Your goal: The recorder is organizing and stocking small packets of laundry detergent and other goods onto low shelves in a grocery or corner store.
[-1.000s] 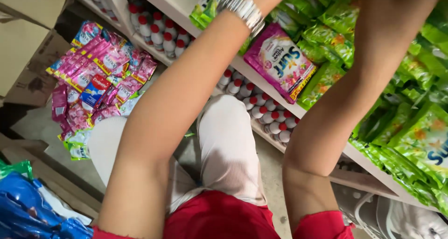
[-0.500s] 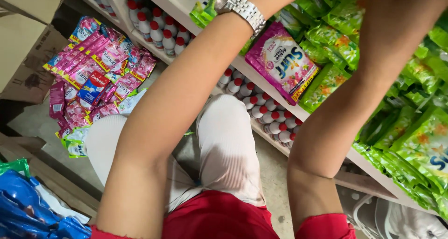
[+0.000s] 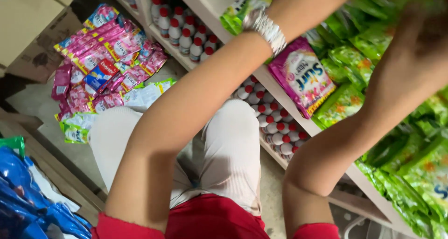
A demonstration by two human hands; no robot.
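Both my arms reach up to a shelf (image 3: 212, 1) of packets. My left hand (image 3: 312, 3) is cut off by the top edge, so its fingers are hidden. A silver wristwatch (image 3: 267, 30) sits on that wrist, beside a green packet (image 3: 235, 10) and above a pink detergent packet (image 3: 303, 78). My right hand (image 3: 422, 29) is blurred at the upper right, in among the green detergent packets (image 3: 410, 169); its grip cannot be made out. My knees in white trousers (image 3: 228, 150) are below.
White bottles with red caps (image 3: 184, 29) fill the lower shelves, with more (image 3: 273, 124) under the pink packet. A pile of pink sachets (image 3: 102, 57) lies on the floor at left. A cardboard box (image 3: 32, 29) stands upper left, blue bags (image 3: 28, 197) lower left.
My right forearm has lifted further up and right into the green packets and is now blurred. My left arm stays raised at the shelf.
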